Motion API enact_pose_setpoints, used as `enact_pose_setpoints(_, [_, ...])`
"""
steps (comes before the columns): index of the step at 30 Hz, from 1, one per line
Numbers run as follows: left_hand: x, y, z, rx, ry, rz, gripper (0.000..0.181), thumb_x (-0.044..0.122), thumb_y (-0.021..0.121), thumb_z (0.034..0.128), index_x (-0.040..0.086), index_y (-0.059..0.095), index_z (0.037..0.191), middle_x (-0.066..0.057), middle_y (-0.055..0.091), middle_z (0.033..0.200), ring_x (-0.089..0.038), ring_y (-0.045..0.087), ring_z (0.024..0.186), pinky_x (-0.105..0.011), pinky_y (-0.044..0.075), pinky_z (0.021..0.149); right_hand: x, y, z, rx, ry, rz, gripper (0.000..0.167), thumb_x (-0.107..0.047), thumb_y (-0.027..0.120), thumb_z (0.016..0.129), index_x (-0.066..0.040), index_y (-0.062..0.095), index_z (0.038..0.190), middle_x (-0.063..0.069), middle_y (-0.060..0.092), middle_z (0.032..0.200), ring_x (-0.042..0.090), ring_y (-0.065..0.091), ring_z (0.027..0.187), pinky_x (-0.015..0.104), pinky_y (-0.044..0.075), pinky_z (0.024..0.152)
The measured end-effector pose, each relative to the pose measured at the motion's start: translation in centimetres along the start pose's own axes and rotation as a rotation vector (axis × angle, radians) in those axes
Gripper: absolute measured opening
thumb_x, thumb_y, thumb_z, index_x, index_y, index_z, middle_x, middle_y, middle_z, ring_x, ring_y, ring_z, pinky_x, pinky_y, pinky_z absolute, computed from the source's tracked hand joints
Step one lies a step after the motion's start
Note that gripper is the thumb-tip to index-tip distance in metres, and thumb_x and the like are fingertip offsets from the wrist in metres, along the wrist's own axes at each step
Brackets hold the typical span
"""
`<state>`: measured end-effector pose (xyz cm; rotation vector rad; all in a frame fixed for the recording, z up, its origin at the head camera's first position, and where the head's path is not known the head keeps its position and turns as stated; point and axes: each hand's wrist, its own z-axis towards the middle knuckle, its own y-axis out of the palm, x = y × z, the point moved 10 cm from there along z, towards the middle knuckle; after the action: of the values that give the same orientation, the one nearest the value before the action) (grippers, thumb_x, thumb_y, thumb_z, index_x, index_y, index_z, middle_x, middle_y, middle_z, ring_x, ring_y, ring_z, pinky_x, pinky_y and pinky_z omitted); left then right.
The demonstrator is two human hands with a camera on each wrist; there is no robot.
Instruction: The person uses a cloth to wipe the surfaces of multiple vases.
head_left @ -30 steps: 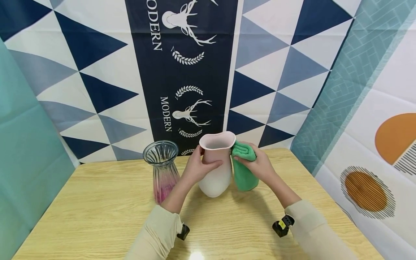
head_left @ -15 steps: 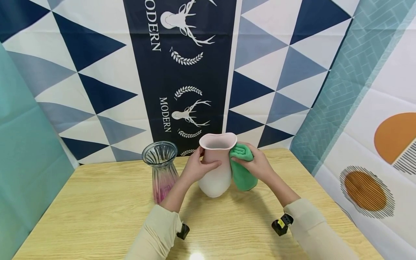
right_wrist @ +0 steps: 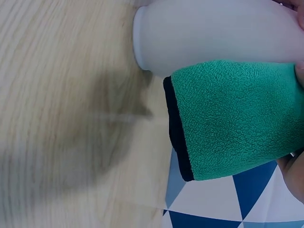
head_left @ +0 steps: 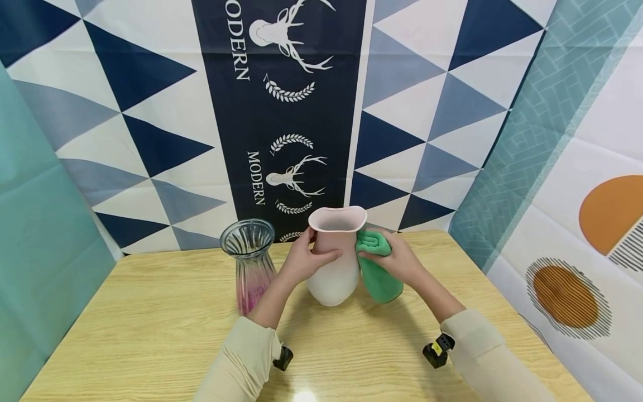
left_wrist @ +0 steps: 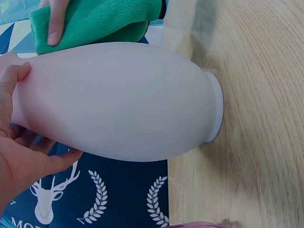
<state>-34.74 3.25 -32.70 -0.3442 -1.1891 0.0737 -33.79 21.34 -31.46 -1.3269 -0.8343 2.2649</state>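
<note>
A pink-to-white vase with a wavy rim stands upright on the table. My left hand grips its neck from the left, thumb across the front; in the left wrist view the fingers curl round the narrow pink part of the vase. On the other side, my right hand holds a folded green cloth against the vase's right side. The dark-edged lower end of the cloth hangs beside the vase body in the right wrist view, where most of that hand is out of frame.
A ribbed glass vase, grey above and pink below, stands left of the white one, partly behind my left forearm. The wooden table meets a patterned wall covering at the back. Fabric panels flank both sides.
The green cloth and right hand have shifted slightly down along the vase's right side, the cloth's lower end swinging a little outward. My left hand keeps its grip; the vase stays put.
</note>
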Motion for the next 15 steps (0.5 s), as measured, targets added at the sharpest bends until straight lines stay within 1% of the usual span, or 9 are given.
enact_pose_setpoints(5, [0.0,0.0,0.0,-0.003,0.003,0.001,0.064,0.02,0.078,0.0757,0.012,0.046,0.13,-0.008,0.057,0.126,-0.023,0.053,0.117,-0.041,0.047,0.097,0.9,0.5,-0.4,-0.027,0.03,-0.015,0.057,-0.03,0.071,0.082,-0.013,0.051,0.132,0.011,0.058,0.128,0.03,0.057,0.114,0.048,0.048,0.092])
enact_pose_setpoints(10, [0.0,0.1,0.0,-0.001,0.005,-0.002,0.063,0.02,0.078,0.0759,0.012,0.046,0.13,-0.008,0.057,0.126,-0.023,0.053,0.117,-0.042,0.047,0.098,1.6,0.9,-0.8,-0.038,0.043,-0.014,0.057,-0.03,0.071,0.082,-0.011,0.051,0.132,0.013,0.058,0.127,0.031,0.056,0.115,0.048,0.048,0.091])
enact_pose_setpoints(12, [-0.1,0.1,0.0,0.0,0.002,-0.001,0.063,0.021,0.078,0.0759,0.012,0.046,0.13,-0.008,0.057,0.126,-0.024,0.053,0.117,-0.042,0.046,0.098,1.9,1.1,-0.9,-0.047,0.042,-0.008,0.055,-0.03,0.071,0.083,-0.01,0.051,0.131,0.013,0.06,0.125,0.031,0.058,0.112,0.047,0.049,0.089])
enact_pose_setpoints(15, [0.0,0.1,0.0,-0.002,0.003,-0.002,0.064,0.022,0.078,0.0761,0.012,0.046,0.13,-0.008,0.056,0.126,-0.024,0.053,0.118,-0.043,0.046,0.098,2.5,1.4,-1.2,-0.054,0.063,-0.018,0.054,-0.032,0.071,0.083,-0.012,0.052,0.129,0.012,0.062,0.121,0.03,0.059,0.108,0.045,0.05,0.087])
